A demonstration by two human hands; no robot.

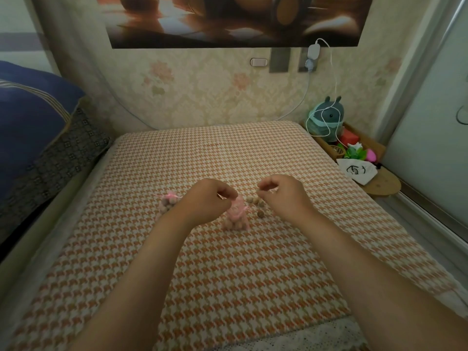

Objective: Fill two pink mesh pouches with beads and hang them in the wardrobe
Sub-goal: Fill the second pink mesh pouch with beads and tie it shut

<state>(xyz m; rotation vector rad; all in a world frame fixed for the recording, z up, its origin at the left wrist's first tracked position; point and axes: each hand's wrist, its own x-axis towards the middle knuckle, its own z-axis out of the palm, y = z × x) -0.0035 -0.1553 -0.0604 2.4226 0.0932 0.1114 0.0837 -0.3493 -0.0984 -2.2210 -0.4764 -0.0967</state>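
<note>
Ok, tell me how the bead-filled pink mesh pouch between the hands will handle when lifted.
The bead-filled pink mesh pouch bulges lumpily, so it probably sags and shifts when lifted. Standing on the soft houndstooth bedcover, it likely tips easily.

1. Hand: quantity 2, namely left hand and right hand.
2. Pink mesh pouch: quantity 2, one at and one at.
3. Loose bead: quantity 4 countable, at and. Any further units under the right hand cannot be counted.
4. Plush toy: quantity 1.
5. White drawstring bag: quantity 1.
6. Charger with cable: quantity 1.
7. Wall poster: quantity 1.
8. Wooden tray: quantity 1.
9. Blue pillow: quantity 1.
</note>
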